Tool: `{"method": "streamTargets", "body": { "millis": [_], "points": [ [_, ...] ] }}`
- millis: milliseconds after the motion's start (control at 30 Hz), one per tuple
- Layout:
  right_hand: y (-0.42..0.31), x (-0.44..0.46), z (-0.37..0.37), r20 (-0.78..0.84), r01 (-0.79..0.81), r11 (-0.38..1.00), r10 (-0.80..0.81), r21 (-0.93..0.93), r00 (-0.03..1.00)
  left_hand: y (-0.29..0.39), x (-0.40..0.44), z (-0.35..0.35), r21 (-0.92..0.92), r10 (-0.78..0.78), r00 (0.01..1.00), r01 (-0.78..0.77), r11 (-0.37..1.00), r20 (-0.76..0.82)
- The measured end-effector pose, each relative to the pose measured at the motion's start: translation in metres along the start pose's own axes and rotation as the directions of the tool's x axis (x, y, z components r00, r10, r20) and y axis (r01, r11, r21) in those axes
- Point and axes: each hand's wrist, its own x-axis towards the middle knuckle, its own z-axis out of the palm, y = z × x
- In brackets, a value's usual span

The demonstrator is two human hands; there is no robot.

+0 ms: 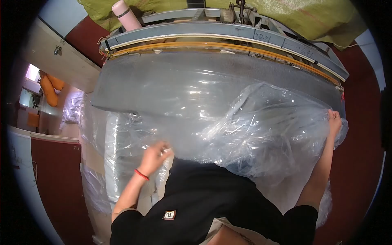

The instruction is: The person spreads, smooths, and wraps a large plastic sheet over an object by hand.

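A clear plastic sheet [261,122] lies crumpled over the right half of a grey work surface [147,77]. At its right edge, my right hand [334,121] pinches the sheet between closed fingers. My left hand [157,156], with a red band at the wrist, is over the front left part of the surface, close to my body. Motion smears its fingers, and whether they touch any film cannot be made out. Just left of that hand is a long bundle [114,155] of folded, shiny clear plastic.
A metal frame [228,30] with orange strips runs across the back of the surface. Behind it are a pink roll [125,15] and yellow-green sheeting [310,18]. An open door [61,53] stands at the left, with orange bundles [50,92] beyond it.
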Motion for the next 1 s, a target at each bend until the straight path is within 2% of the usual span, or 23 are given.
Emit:
{"method": "streamTargets", "body": {
  "millis": [67,133,167,233,267,333,367,400,433,500,567,600,633,667,700,733,767,800,833,900,967,1000],
  "points": [
    [0.007,0.004,0.003,0.014,-0.023,1.0,0.024,-0.014,1.0,-0.006,-0.001,0.036,-0.05,-0.058,0.998,0.059,0.997,0.009],
    [0.009,0.003,0.005,0.014,-0.026,0.999,0.027,-0.019,1.0,-0.022,0.006,0.06,0.111,-0.005,0.997,0.014,0.994,-0.073],
    [0.008,0.002,0.004,0.012,-0.024,1.0,0.024,-0.019,1.0,-0.025,0.006,0.059,0.109,-0.004,0.997,0.012,0.994,-0.075],
    [0.001,0.001,0.0,0.015,-0.045,0.999,0.045,-0.008,0.999,-0.026,0.009,0.052,-0.231,0.114,0.991,-0.128,0.965,-0.073],
    [0.002,0.003,0.0,0.01,-0.04,0.999,0.04,-0.003,0.999,-0.023,0.006,0.048,-0.388,-0.09,0.95,-0.036,0.921,-0.3],
    [0.008,0.002,0.004,-0.023,0.038,0.999,-0.037,0.008,0.999,-0.012,0.016,-0.002,-0.797,-0.316,0.895,-0.067,0.6,-0.314],
    [0.009,0.002,0.005,-0.016,0.043,0.999,-0.043,0.02,0.999,0.012,0.024,-0.027,-0.891,-0.379,0.853,-0.192,0.411,-0.358],
    [0.008,0.002,0.003,-0.01,0.038,0.999,-0.038,0.012,0.999,0.003,0.029,-0.043,-0.937,-0.355,0.875,-0.257,0.236,-0.329],
    [0.009,0.002,0.004,-0.005,0.032,0.999,-0.032,0.003,0.999,0.002,0.034,-0.052,-0.954,-0.493,0.823,-0.293,0.06,-0.283],
    [0.018,0.005,0.012,0.004,0.022,0.998,-0.023,0.052,1.0,-0.019,0.049,-0.069,-0.944,-0.456,0.851,-0.324,-0.063,-0.261],
    [0.014,0.004,0.007,-0.004,0.039,0.997,-0.039,0.07,0.999,-0.04,0.06,-0.105,-0.972,-0.413,0.881,-0.203,0.114,-0.233],
    [0.008,0.003,0.003,-0.007,0.041,0.996,-0.041,0.074,0.999,0.006,0.07,-0.123,-0.925,-0.623,0.696,-0.17,0.34,-0.357],
    [0.0,0.0,-0.001,-0.008,0.027,0.998,-0.026,0.049,1.0,-0.018,0.081,-0.14,-0.713,-0.338,0.741,-0.263,0.649,-0.581],
    [-0.005,-0.001,-0.002,-0.01,0.012,1.0,-0.011,0.026,1.0,-0.033,0.091,-0.162,-0.371,-0.135,0.699,-0.196,0.908,-0.702],
    [-0.004,0.0,0.0,-0.013,0.013,0.999,-0.013,0.033,1.0,-0.034,0.099,-0.182,-0.094,0.048,0.684,-0.168,0.981,-0.728],
    [0.0,0.001,0.001,-0.001,0.047,0.998,-0.047,0.052,0.999,-0.04,0.105,-0.2,0.146,0.132,0.674,-0.036,0.989,-0.727],
    [0.005,0.002,0.003,0.012,0.078,0.994,-0.079,0.07,0.997,-0.024,0.112,-0.209,0.15,0.137,0.673,-0.04,0.988,-0.727],
    [0.009,0.002,0.004,0.01,0.075,0.995,-0.076,0.072,0.997,-0.006,0.118,-0.218,0.41,0.311,0.63,0.013,0.912,-0.712],
    [0.013,0.004,0.006,0.016,0.048,0.995,-0.049,0.093,0.999,0.016,0.122,-0.223,0.636,0.477,0.593,0.077,0.768,-0.648],
    [0.019,0.005,0.008,0.014,0.016,0.993,-0.017,0.114,1.0,0.06,0.125,-0.212,0.71,0.716,0.366,-0.179,0.681,-0.594],
    [0.021,0.006,0.011,-0.09,0.096,0.995,-0.093,0.029,0.992,0.081,0.116,-0.18,0.703,0.813,0.523,-0.477,0.528,-0.256],
    [0.018,0.004,0.01,-0.089,0.097,0.995,-0.094,0.033,0.992,0.075,0.115,-0.162,0.754,0.706,0.708,-0.464,0.465,0.0]
  ]
}}
